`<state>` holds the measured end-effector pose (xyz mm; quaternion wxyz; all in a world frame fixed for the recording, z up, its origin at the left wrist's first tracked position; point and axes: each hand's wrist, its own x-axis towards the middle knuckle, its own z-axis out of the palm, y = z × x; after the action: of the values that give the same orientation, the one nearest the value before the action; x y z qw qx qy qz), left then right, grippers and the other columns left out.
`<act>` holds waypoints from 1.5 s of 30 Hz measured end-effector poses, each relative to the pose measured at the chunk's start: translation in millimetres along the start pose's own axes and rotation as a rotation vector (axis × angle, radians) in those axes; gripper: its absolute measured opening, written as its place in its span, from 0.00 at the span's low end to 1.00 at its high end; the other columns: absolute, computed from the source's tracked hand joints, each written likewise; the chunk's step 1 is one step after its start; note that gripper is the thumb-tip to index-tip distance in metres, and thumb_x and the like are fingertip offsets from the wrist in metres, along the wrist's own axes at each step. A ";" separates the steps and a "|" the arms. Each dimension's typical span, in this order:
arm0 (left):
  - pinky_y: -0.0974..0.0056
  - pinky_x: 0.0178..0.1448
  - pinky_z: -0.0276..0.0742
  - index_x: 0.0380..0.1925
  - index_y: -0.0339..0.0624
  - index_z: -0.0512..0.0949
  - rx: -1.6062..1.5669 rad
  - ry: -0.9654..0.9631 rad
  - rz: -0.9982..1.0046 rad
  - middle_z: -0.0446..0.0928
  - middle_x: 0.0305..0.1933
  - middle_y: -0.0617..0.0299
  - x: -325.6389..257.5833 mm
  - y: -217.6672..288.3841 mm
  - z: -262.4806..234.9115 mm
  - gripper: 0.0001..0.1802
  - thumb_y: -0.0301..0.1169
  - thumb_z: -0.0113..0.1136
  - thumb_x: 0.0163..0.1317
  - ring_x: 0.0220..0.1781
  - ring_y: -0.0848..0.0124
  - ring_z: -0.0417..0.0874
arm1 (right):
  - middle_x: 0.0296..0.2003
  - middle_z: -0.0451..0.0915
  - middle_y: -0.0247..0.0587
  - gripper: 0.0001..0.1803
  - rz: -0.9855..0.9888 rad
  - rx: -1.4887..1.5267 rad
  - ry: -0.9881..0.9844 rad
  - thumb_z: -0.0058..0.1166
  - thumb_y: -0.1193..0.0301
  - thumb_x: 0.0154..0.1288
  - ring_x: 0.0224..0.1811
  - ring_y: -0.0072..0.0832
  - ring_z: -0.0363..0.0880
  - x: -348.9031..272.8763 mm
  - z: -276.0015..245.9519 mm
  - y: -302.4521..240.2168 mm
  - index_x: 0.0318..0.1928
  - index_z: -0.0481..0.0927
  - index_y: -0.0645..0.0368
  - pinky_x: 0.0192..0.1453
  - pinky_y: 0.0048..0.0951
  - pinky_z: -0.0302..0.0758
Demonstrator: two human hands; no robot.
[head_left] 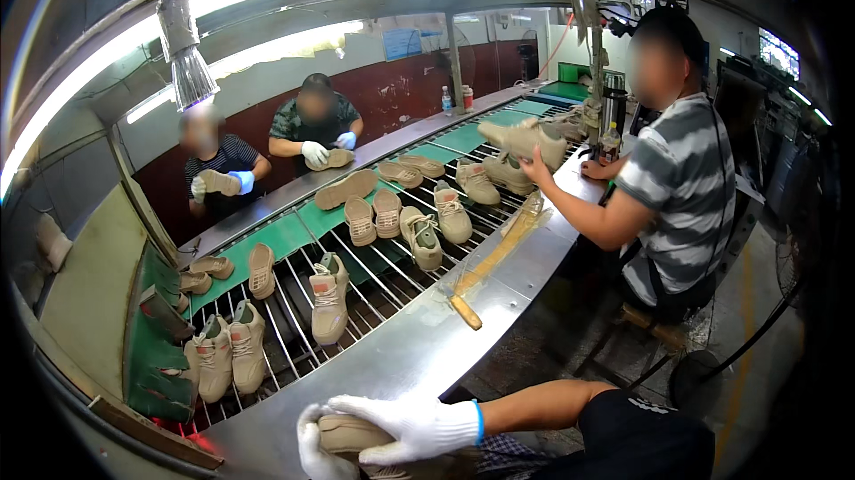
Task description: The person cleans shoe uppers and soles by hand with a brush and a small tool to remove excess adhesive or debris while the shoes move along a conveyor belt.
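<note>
At the near edge of the metal ledge, a beige shoe [352,434] lies between my two hands, its sole side partly showing. My right hand [414,428], in a white knit glove with a blue cuff edge, lies over the shoe and grips it from the right. From the left side my left hand [315,446], also white-gloved, wraps around the shoe's end; part of it is cut off by the lower edge. The closest other shoes are a pair of beige sneakers [233,351] on the roller rack and a single beige sneaker [329,297] beyond the ledge.
A wooden-handled tool [465,311] lies on the metal ledge [374,369] beside a yellowish strip [503,253]. More sneakers and soles [360,220] sit on the metal-rod conveyor. Across it, two gloved co-workers handle soles; at right a seated person holds a shoe [525,142].
</note>
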<state>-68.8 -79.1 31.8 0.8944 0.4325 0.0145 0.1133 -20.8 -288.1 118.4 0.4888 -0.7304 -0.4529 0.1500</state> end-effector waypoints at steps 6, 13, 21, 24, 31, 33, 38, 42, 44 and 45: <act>0.46 0.71 0.80 0.71 0.36 0.69 -0.334 0.293 -0.519 0.78 0.68 0.44 -3.7 -22.9 -36.7 0.35 0.56 0.43 0.83 0.68 0.52 0.82 | 0.77 0.66 0.60 0.45 -0.371 0.405 -0.049 0.69 0.56 0.73 0.81 0.48 0.65 -19.7 -45.3 -16.7 0.80 0.64 0.66 0.83 0.46 0.62; 0.49 0.73 0.78 0.69 0.35 0.75 0.173 0.213 0.063 0.80 0.67 0.48 -29.1 -22.4 -52.4 0.37 0.59 0.40 0.85 0.67 0.56 0.82 | 0.82 0.56 0.48 0.70 0.413 0.960 -0.084 0.81 0.57 0.57 0.84 0.35 0.55 -124.0 -8.0 112.1 0.86 0.44 0.63 0.87 0.39 0.54; 0.57 0.63 0.81 0.39 0.32 0.86 0.210 -0.190 -0.075 0.87 0.45 0.53 -0.4 -91.9 1.7 0.22 0.38 0.49 0.83 0.49 0.63 0.86 | 0.73 0.74 0.49 0.60 0.701 0.683 -0.092 0.84 0.58 0.58 0.75 0.36 0.72 -205.5 64.9 147.6 0.82 0.59 0.64 0.81 0.41 0.68; 0.59 0.61 0.81 0.40 0.32 0.86 0.271 -0.345 -0.217 0.87 0.44 0.55 14.3 -114.3 34.3 0.20 0.36 0.50 0.83 0.48 0.66 0.86 | 0.75 0.71 0.55 0.56 0.317 0.674 0.210 0.80 0.64 0.61 0.78 0.41 0.70 -174.1 6.9 97.4 0.82 0.58 0.65 0.82 0.42 0.66; 0.61 0.56 0.84 0.45 0.34 0.88 0.625 -0.402 -0.116 0.88 0.48 0.55 32.3 -145.4 47.3 0.15 0.33 0.56 0.80 0.48 0.68 0.87 | 0.65 0.77 0.65 0.37 0.219 -0.329 0.024 0.71 0.50 0.64 0.69 0.62 0.76 -95.2 -52.5 1.7 0.65 0.79 0.61 0.77 0.50 0.71; 0.59 0.56 0.84 0.40 0.34 0.89 0.623 -0.331 -0.050 0.89 0.45 0.54 33.6 -141.1 22.3 0.15 0.31 0.55 0.78 0.47 0.65 0.88 | 0.54 0.85 0.50 0.22 0.138 -0.289 -0.195 0.72 0.54 0.65 0.58 0.48 0.84 -138.7 -37.7 7.8 0.50 0.84 0.55 0.76 0.47 0.73; 0.55 0.59 0.83 0.47 0.35 0.88 0.917 -0.215 0.278 0.86 0.47 0.44 11.2 -118.4 45.3 0.12 0.32 0.60 0.74 0.49 0.49 0.88 | 0.40 0.88 0.40 0.13 -0.064 0.002 0.136 0.67 0.59 0.68 0.45 0.43 0.88 -186.9 -2.1 41.2 0.34 0.87 0.54 0.68 0.49 0.80; 0.51 0.68 0.80 0.63 0.34 0.79 1.046 -0.385 0.386 0.79 0.64 0.40 -66.5 -74.4 43.9 0.31 0.41 0.73 0.66 0.63 0.46 0.82 | 0.49 0.79 0.51 0.32 0.108 0.252 0.290 0.57 0.41 0.76 0.50 0.40 0.81 -153.1 -2.7 73.9 0.50 0.78 0.64 0.60 0.44 0.79; 0.49 0.69 0.80 0.66 0.31 0.75 0.936 -0.449 0.223 0.78 0.63 0.39 -109.4 -59.9 48.5 0.46 0.45 0.85 0.52 0.64 0.44 0.82 | 0.51 0.78 0.50 0.40 -0.022 0.151 0.230 0.72 0.40 0.63 0.53 0.39 0.79 -145.3 0.1 88.6 0.55 0.75 0.63 0.58 0.41 0.79; 0.52 0.64 0.83 0.62 0.31 0.76 0.900 -0.345 0.131 0.79 0.59 0.41 -120.8 -60.3 57.4 0.44 0.39 0.87 0.47 0.60 0.48 0.85 | 0.51 0.78 0.50 0.42 -0.075 0.104 0.171 0.78 0.42 0.58 0.54 0.39 0.78 -144.2 -3.3 85.9 0.56 0.74 0.62 0.58 0.41 0.79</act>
<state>-167.9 -185.5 12.2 0.5988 0.7890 -0.1135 0.0785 -52.9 -416.2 14.8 0.5682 -0.6967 -0.4280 0.0922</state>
